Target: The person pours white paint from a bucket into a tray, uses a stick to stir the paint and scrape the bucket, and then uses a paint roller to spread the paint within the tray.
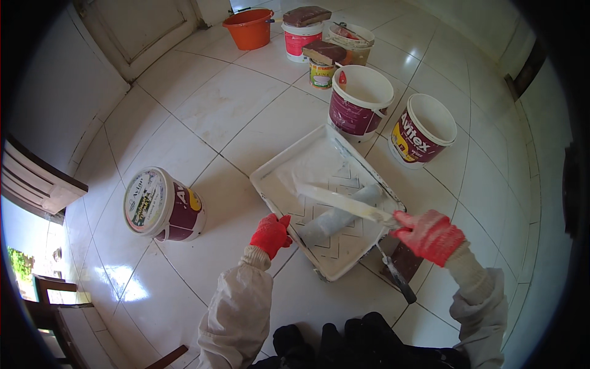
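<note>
My right hand, in a red-coated glove, is closed round the near end of a long, flat, paint-coated stick. The stick slants over a white paint tray, its far end by the pale wet paint there. Below it, a grey paint roller lies across the ridged part of the tray. The roller's black handle sticks out over the near right rim. My left hand, gloved the same way, is closed at the tray's left rim, its thumb against the edge.
A lidded paint bucket stands left of the tray. Two open maroon-and-white buckets are beyond it. Farther back are an orange basin, a red-and-white bucket, a small tin and a beige bucket.
</note>
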`<state>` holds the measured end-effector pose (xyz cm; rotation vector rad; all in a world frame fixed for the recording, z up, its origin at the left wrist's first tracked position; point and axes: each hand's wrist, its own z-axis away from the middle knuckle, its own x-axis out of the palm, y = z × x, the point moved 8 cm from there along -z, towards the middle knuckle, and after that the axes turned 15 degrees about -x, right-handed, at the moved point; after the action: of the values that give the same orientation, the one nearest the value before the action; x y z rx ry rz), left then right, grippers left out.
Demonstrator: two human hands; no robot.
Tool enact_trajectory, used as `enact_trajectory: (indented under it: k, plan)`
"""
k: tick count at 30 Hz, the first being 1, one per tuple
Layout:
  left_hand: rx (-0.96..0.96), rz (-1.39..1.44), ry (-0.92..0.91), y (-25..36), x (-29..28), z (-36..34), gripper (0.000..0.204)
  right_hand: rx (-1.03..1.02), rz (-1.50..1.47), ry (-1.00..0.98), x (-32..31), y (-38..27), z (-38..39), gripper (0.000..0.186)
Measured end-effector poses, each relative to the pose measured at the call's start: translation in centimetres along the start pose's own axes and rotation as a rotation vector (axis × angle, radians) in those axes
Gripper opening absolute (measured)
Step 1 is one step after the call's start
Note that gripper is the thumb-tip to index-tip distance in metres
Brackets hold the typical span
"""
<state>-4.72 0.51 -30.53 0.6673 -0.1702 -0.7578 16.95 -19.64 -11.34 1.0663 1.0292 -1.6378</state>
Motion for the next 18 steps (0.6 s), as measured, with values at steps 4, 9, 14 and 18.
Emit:
enact_trajectory:
  k: [4, 9, 14, 18]
  plan:
    - [-0.007, -0.025, 0.002, -0.2, 0.1, 0.0, 0.034, 0.146, -0.010, -0.052, -0.4, 1.2, 0.0, 0.042]
    - [-0.004, -0.011, -0.003, 0.1, 0.1, 0.1, 0.035, -0.034, -0.018, -0.019, 0.0, -0.1, -0.5, 0.040]
    - [0.001, -0.007, 0.004, 0.0, 0.1, 0.1, 0.035, 0.109, 0.165, 0.056, -0.6, 1.3, 0.0, 0.039]
    - [-0.001, -0.009, 0.008, -0.1, 0.1, 0.0, 0.034, -0.103, -0.078, 0.038, 0.2, -0.2, -0.7, 0.039]
